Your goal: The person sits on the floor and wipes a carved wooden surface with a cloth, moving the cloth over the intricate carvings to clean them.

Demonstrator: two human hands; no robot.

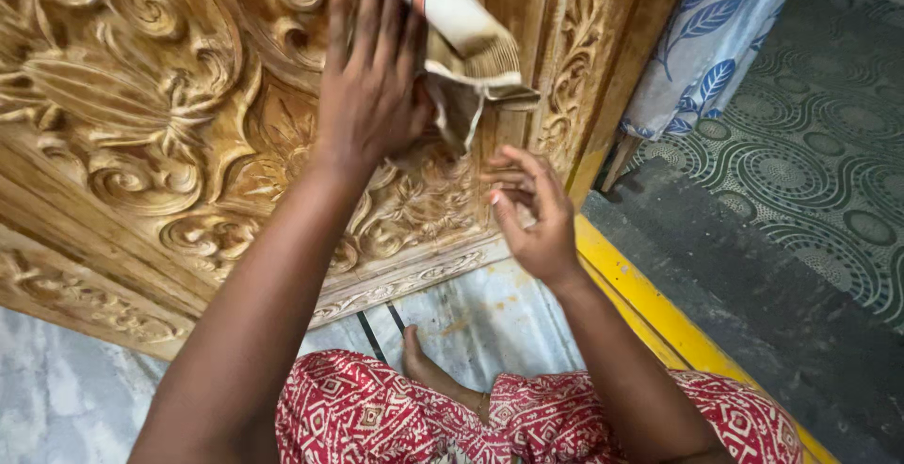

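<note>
The left hand (369, 87) lies flat against the carved wooden door (141, 115), thumb pinching a folded sheet of sandpaper (461, 45) whose top is cut off. Just below the sandpaper, the right hand (532, 214) hovers half-curled, empty. A curtain (711, 40) hangs right of the door.
</note>
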